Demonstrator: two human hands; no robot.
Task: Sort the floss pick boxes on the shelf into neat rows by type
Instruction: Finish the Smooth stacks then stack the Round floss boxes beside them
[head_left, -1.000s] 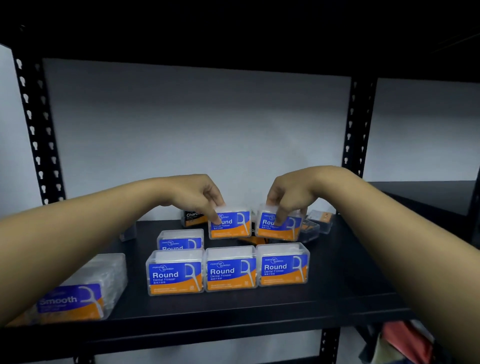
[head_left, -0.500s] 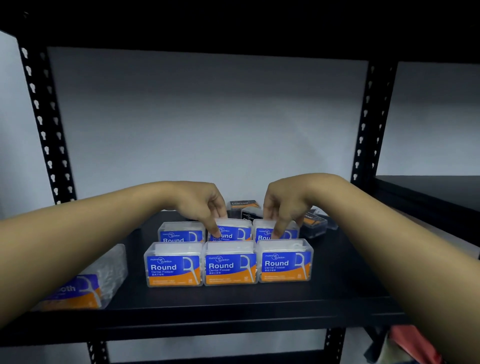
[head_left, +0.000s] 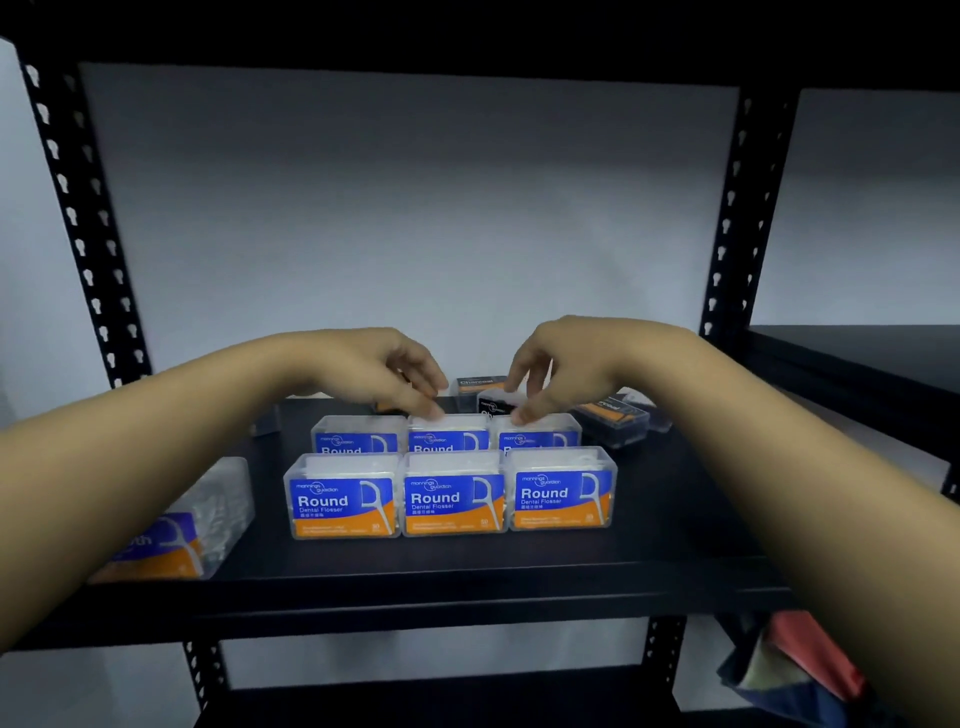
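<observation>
Head view: I see six Round boxes (head_left: 453, 493) in two rows mid-shelf (head_left: 675, 561), long sides facing me. My left hand (head_left: 387, 371) touches the back-middle box (head_left: 448, 436), my right hand (head_left: 550, 364) the back-right box (head_left: 537, 439), both grips look released. Charcoal boxes (head_left: 613, 415) lie loose at one o'clock, nearer my right hand; a Smooth box (head_left: 171, 530) sits at nine.

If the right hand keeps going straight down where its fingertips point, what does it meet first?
Most likely the lid of the back-right Round box: the right hand has its fingertips right at that top edge. Whether they touch it yet is unclear.
</observation>
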